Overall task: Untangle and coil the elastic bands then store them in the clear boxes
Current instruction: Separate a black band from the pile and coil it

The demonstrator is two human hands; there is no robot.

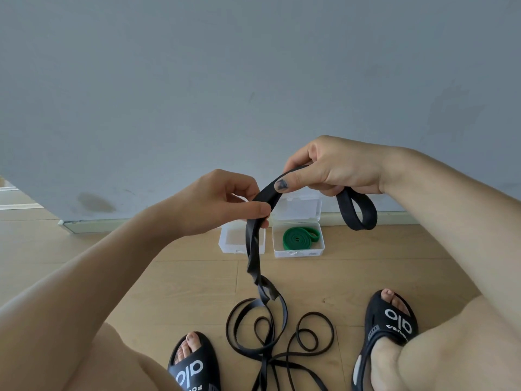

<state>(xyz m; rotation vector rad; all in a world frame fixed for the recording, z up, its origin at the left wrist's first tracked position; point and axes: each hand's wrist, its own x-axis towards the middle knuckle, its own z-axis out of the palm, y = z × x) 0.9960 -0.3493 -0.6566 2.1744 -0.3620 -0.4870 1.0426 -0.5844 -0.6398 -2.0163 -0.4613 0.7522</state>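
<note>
A room in a home, pale wood-plank floor (174, 280) meeting a plain grey-blue wall (253, 80) with a light skirting board (394, 218), person's bare feet in black slide sandals (390, 323), small clear boxes (298, 244) set on the floor.

Black band (263, 198) held aloft; green band (298, 239) coiled in box (298, 253).

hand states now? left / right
Left hand: closed, pinching the black band between thumb and fingers.
Right hand: closed on the same black band, further along, with a loop hanging below it.
</note>
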